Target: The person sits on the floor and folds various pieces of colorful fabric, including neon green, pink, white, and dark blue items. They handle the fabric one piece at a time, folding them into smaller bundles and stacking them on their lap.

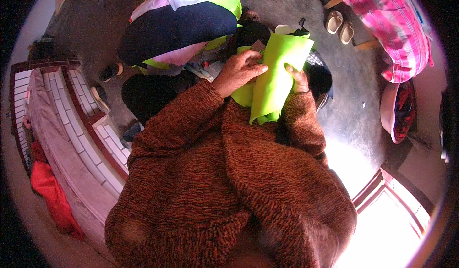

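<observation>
A piece of bright yellow-green fabric [277,72] stands curled in front of my chest, its lower edge hanging near my lap. At its left side, my left hand [239,73] is closed, thumb and bent fingers at the cloth's edge. My right hand [299,79] grips the right side, with the thumb on the front and the other fingers hidden behind. More yellow-green cloth lies under the left hand. A dark thing with a small black tip shows behind the fabric, too covered to name.
Ahead to the left is a heap of cloth [179,31], navy, white, pink and yellow-green. Shoes [112,71] lie on the left floor; pale clogs [340,26] sit far right. Nearby are a pink plaid cover [382,19], a basin [389,110], and a white-tiled ledge [71,110] with red cloth [50,196].
</observation>
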Available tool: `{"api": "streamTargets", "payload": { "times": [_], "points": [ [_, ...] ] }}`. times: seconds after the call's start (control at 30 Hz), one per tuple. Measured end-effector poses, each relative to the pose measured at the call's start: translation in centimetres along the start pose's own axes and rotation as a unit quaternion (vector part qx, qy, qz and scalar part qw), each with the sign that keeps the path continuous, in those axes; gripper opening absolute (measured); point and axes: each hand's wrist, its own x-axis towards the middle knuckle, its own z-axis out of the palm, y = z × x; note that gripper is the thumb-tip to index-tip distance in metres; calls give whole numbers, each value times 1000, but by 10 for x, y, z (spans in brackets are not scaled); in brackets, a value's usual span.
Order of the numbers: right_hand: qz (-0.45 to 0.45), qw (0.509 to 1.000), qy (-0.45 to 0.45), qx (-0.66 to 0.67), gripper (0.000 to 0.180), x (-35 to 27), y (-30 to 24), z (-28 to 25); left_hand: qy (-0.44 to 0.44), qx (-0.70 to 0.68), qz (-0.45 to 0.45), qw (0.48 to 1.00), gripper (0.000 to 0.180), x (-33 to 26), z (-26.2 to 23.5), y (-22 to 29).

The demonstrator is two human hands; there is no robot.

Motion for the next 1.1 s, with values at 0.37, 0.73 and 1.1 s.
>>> {"api": "streamTargets", "payload": {
  "times": [0.37,0.73,1.1],
  "points": [
    [18,1000,8,3,66,2,10,-14,-62,32,-25,997,29,-7,-5,13],
    [-6,999,-9,-43,69,2,4,-3,-65,-69,146,985,28,-20,0,42],
    [12,998,-16,56,47,-6,-27,58,-4,-122,237,964,22,-35,-41,83]
  ]
}}
